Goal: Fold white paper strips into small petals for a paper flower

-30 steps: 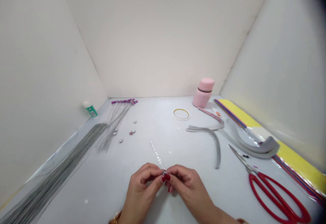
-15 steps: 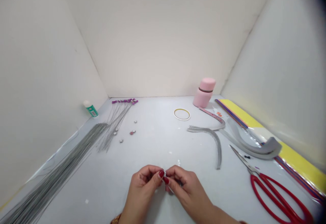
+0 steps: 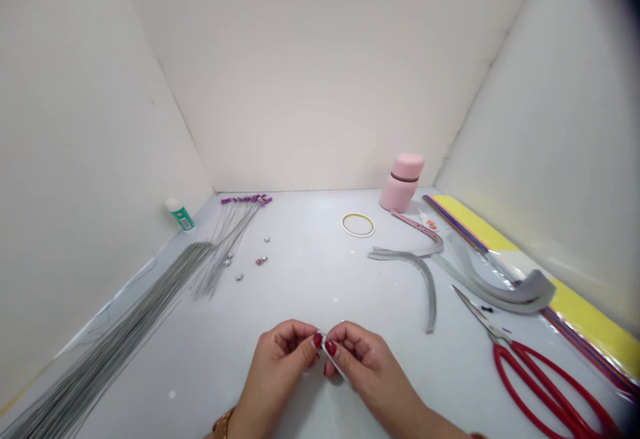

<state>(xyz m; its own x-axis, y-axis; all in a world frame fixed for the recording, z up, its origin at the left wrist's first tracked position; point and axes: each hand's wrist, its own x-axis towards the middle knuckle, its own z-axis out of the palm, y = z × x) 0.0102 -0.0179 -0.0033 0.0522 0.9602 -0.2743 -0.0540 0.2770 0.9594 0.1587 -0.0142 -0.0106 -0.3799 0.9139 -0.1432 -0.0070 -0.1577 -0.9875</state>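
Observation:
Both hands meet low in the middle of the head view, fingertips almost touching. My left hand [image 3: 286, 363] pinches a small silvery piece [image 3: 322, 336], mostly covered by the fingers. My right hand [image 3: 361, 363] is closed on a thin pale strip [image 3: 336, 364] that slants down from that piece under the thumb. Left of the hands lie a few small silver bits [image 3: 239, 277] and one reddish bit [image 3: 259, 261]. Grey wires with purple tips [image 3: 246, 199] rest behind them.
A long bundle of grey wires [image 3: 120, 332] and a green-white glue stick [image 3: 182, 216] are at left. A tape ring [image 3: 358, 234], pink bottle [image 3: 399, 192], curved grey strips [image 3: 431, 292], red-handled scissors [image 3: 537, 386] and yellow sheets [image 3: 585, 312] lie toward the right.
The right thumb has shifted up beside the left thumb, and more of the pale strip shows under it. The right fingers have spread slightly. The left hand has hardly moved.

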